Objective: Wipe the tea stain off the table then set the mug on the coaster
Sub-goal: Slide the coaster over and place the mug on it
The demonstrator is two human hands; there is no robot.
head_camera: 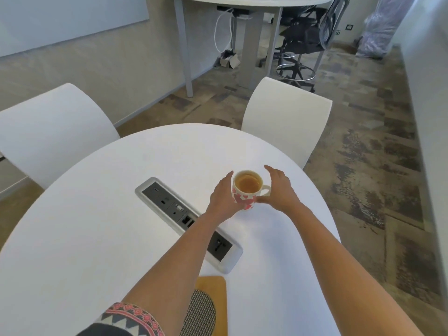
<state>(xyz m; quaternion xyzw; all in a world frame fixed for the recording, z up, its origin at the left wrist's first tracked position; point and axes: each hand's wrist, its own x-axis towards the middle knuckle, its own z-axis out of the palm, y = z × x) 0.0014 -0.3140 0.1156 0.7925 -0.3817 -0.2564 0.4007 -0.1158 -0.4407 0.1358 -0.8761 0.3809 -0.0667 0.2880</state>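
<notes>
A white mug (244, 201) with pink hearts, full of tea, stands on the white round table (97, 238) right of centre. My left hand (221, 196) wraps round the mug's left side, thumb up by the rim. On the handle side, my right hand (278, 187) has straight fingers, and its thumb touches the mug low down under the handle. A grey woven round coaster (200, 314) lies on a yellow cloth (213, 287) at the near edge, between my forearms. I can make out no stain on the tabletop.
A silver power and data socket strip (169, 204) is set into the table, running diagonally left of the mug and under my left forearm. Two white chairs (286, 122) stand at the far side. Beyond are another table and a black office chair.
</notes>
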